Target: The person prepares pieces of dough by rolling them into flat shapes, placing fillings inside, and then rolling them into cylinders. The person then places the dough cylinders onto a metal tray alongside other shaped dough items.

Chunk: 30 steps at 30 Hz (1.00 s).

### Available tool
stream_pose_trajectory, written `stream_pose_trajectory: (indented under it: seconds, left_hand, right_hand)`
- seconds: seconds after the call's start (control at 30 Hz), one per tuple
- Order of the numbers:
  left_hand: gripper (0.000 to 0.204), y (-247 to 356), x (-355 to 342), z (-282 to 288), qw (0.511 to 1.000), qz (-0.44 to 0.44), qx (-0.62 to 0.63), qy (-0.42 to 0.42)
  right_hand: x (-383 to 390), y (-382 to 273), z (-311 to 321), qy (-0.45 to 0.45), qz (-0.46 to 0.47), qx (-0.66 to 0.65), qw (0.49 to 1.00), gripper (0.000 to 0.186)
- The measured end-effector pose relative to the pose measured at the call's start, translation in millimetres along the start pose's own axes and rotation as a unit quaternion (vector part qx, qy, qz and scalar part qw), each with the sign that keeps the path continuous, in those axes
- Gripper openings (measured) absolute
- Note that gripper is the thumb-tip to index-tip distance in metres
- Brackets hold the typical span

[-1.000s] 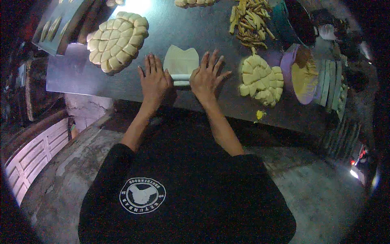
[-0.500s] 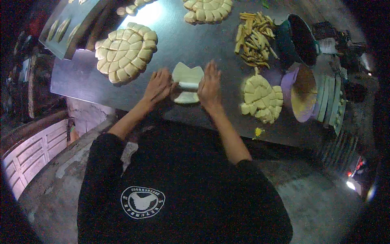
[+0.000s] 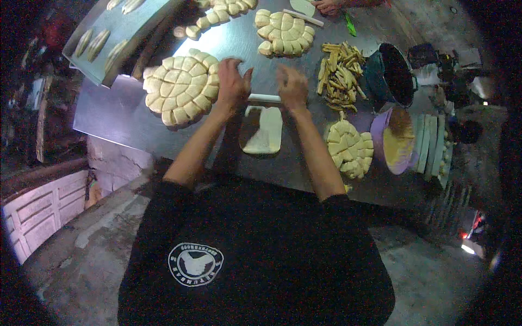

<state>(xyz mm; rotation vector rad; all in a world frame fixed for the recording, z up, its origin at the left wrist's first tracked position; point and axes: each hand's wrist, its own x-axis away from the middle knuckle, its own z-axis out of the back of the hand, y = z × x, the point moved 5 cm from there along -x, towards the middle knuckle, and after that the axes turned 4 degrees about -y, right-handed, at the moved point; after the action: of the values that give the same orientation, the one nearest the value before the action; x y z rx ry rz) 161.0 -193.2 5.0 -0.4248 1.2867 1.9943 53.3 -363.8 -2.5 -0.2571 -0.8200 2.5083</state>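
A flattened sheet of dough (image 3: 263, 130) lies on the metal table in front of me. Just past its far edge, a white rolling pin (image 3: 265, 98) lies crosswise, its ends hidden by my hands. Over the left end is my left hand (image 3: 234, 84), fingers stretched out and thumb apart, beside a large round of dough pieces (image 3: 182, 87). My right hand (image 3: 292, 89) is over the other end, its fingers spread and slightly blurred, holding nothing that I can see.
Sliced yellowish strips (image 3: 341, 73) are piled at the right, near a dark bucket (image 3: 375, 76) and a purple tub (image 3: 379, 133). A smaller group of dough pieces (image 3: 348, 146) sits closer. Across the table, another person's hand (image 3: 329, 6) is beside more dough and a rolling pin (image 3: 303, 17).
My hands and the rolling pin have moved away from me, off the dough's far edge. The dough now lies longer and squarer. Another person's hand has come into view.
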Motion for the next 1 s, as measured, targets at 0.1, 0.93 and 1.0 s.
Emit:
stream_pose_trajectory:
  seconds: [0.1,0.93,1.0]
  left_hand:
    - [0.032,26,62,40,0.98,0.065,0.099,-0.159]
    - [0.046,63,189,37,0.939,-0.029,-0.104,-0.327]
    - [0.05,79,218,36,0.927,-0.08,-0.053,-0.363]
  right_hand:
    - [53,-14,-15,-0.079,0.189,-0.02,0.979,0.028]
    - [197,-41,6,0.028,0.053,-0.153,0.986,0.037]
    - [233,-31,-27,0.061,0.18,-0.106,0.976,0.05]
